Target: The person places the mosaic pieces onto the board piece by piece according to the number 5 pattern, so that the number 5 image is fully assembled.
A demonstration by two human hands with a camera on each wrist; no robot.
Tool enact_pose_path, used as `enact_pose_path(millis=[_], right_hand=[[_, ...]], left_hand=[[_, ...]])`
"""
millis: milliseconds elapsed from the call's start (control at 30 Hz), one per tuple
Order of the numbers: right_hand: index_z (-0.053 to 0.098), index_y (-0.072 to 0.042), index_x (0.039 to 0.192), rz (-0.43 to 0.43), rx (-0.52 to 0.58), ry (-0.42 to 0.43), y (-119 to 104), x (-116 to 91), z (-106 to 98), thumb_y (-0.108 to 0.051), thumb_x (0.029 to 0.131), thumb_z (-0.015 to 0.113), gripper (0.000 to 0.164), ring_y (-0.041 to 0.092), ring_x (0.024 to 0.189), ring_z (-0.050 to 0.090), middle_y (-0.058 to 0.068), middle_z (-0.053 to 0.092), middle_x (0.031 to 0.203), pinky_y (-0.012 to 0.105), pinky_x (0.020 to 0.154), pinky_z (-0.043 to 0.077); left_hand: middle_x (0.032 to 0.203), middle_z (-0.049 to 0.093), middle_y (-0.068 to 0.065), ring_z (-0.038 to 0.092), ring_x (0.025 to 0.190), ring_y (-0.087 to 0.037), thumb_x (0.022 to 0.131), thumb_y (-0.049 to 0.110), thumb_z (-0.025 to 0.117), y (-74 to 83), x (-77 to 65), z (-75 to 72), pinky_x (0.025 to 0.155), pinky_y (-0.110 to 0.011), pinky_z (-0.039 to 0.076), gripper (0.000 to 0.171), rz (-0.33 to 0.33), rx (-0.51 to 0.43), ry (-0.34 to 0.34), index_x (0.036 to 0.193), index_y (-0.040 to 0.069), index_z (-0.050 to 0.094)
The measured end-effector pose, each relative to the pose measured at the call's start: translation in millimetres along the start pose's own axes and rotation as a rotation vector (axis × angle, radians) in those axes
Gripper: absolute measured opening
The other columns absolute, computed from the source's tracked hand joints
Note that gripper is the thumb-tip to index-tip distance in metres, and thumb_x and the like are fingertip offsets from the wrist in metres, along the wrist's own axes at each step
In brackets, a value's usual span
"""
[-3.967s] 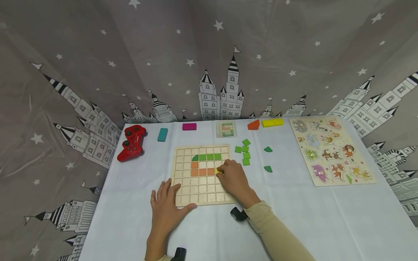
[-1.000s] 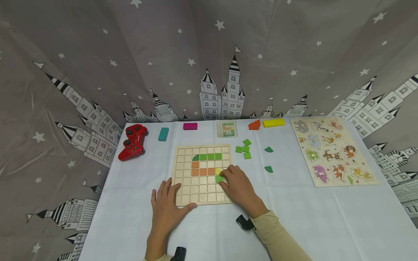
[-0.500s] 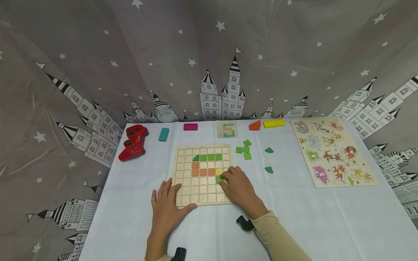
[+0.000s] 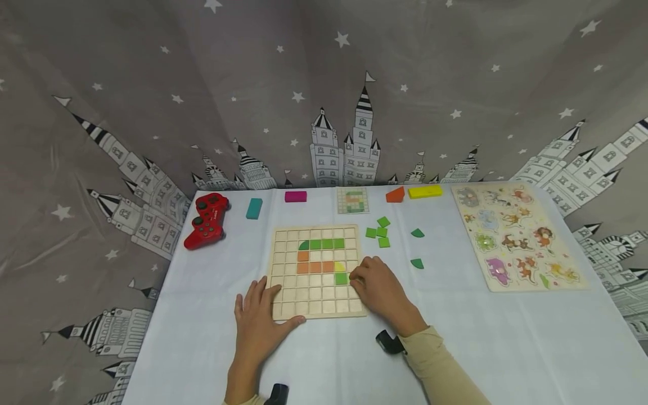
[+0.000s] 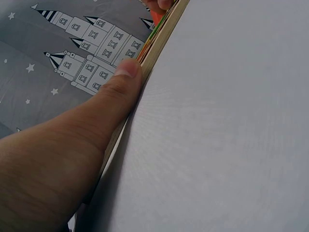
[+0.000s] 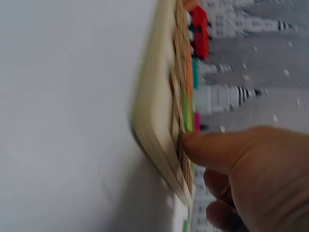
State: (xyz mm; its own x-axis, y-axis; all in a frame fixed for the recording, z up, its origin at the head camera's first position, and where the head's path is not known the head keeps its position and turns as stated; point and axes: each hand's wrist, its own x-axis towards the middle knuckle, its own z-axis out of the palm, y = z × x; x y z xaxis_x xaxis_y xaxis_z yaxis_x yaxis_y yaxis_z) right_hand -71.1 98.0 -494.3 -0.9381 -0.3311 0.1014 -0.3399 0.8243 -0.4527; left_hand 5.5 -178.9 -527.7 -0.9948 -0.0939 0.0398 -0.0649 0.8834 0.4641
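A wooden grid board (image 4: pixel 283 306) lies mid-table. My left hand (image 4: pixel 260 323) rests at its lower left corner, fingers spread over the left edge, thumb (image 5: pixel 128 72) against the near edge. My right hand (image 4: pixel 381 289) is at the board's right edge, fingertips bent and close together, with no piece visible between them. Just left of its fingertips a green square tile (image 4: pixel 341 278) sits in a cell, directly below a yellow rounded tile (image 4: pixel 340 266). Orange tiles (image 4: pixel 315 267) run left from the yellow one. Above lies a row of green tiles (image 4: pixel 326 244) ending in a dark green quarter-round (image 4: pixel 304 246).
Loose green squares (image 4: pixel 382 232) and two dark green quarter-rounds (image 4: pixel 417 263) lie right of the board. Behind it stands a pattern card (image 4: pixel 352 201), among coloured blocks (image 4: pixel 425 192). A red game controller (image 4: pixel 208 220) lies left, an animal puzzle (image 4: pixel 516 239) right.
A green square tile has come into the cell below the yellow tile, and fewer loose green squares lie at right. My right hand let go and moved right; the left hand stayed.
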Motion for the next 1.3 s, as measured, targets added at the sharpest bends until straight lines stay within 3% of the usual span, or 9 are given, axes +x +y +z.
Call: enact_pose_path(millis=[133,333,567,733,900,1067,1300], right_hand=[[0.077,-0.014,0.106,0.088,-0.001,-0.005,22.5,9.2,-6.6,-0.021,0.092,0.077,0.016,0.017,0.087,0.053,0.001,0.062,0.095,0.032,0.077,0.050],[0.064,-0.005,0.135,0.207,-0.095,0.000,61.4,20.8,-15.3,-0.027,0.094,0.074,0.048,0.029,0.107,0.059,0.014,0.063,0.119,0.045,0.094,0.054],[0.067,-0.009,0.130,0.267,-0.055,-0.026,71.2,14.5,-19.1,-0.026,0.094,0.075,0.041,0.030,0.114,0.057,0.014,0.061,0.123,0.047,0.101,0.052],[0.067,-0.012,0.132,0.244,-0.040,-0.029,71.5,13.9,-19.0,-0.024,0.093,0.075,0.041,0.030,0.116,0.057,0.013,0.060,0.126,0.048,0.102,0.052],[0.070,-0.009,0.119,0.241,-0.047,-0.075,71.2,10.3,-18.9,-0.027,0.093,0.076,0.032,0.029,0.115,0.057,0.012,0.060,0.124,0.047,0.102,0.052],[0.066,-0.007,0.117,0.212,-0.022,-0.082,66.4,2.2,-16.8,-0.029,0.094,0.074,0.033,0.024,0.107,0.056,0.010,0.058,0.119,0.043,0.097,0.054],[0.064,-0.011,0.112,0.019,0.055,-0.063,38.0,-12.5,-6.6,-0.030,0.095,0.074,0.028,0.014,0.096,0.054,0.001,0.055,0.108,0.035,0.088,0.054]], left_hand=[[0.162,0.035,-0.020,0.021,0.154,-0.042,0.066,0.070,0.083,-1.8,-0.9,-0.4,0.121,-0.070,0.006,0.097,0.002,0.001,0.015,0.139,0.013,0.055],[0.162,0.034,-0.019,0.019,0.155,-0.041,0.066,0.073,0.080,-2.1,-1.2,0.7,0.122,-0.069,0.004,0.099,-0.015,-0.001,-0.014,0.140,0.013,0.055],[0.163,0.033,-0.020,0.019,0.155,-0.041,0.066,0.074,0.080,-2.6,-0.4,1.0,0.123,-0.069,0.004,0.099,-0.013,0.006,-0.019,0.140,0.013,0.054],[0.161,0.036,-0.021,0.023,0.153,-0.044,0.065,0.072,0.082,-2.4,-0.9,2.4,0.121,-0.070,0.007,0.097,0.002,-0.013,0.019,0.138,0.012,0.056],[0.162,0.035,-0.020,0.022,0.154,-0.042,0.066,0.074,0.080,-4.1,-2.2,4.1,0.122,-0.069,0.006,0.098,-0.004,-0.005,0.005,0.139,0.013,0.056],[0.162,0.034,-0.019,0.021,0.154,-0.041,0.067,0.074,0.080,-3.7,-1.7,3.4,0.123,-0.068,0.005,0.098,0.001,-0.003,-0.003,0.140,0.014,0.055],[0.161,0.036,-0.021,0.023,0.153,-0.043,0.067,0.073,0.080,-0.2,-0.4,1.2,0.121,-0.070,0.007,0.097,0.009,0.000,0.017,0.138,0.012,0.056]])
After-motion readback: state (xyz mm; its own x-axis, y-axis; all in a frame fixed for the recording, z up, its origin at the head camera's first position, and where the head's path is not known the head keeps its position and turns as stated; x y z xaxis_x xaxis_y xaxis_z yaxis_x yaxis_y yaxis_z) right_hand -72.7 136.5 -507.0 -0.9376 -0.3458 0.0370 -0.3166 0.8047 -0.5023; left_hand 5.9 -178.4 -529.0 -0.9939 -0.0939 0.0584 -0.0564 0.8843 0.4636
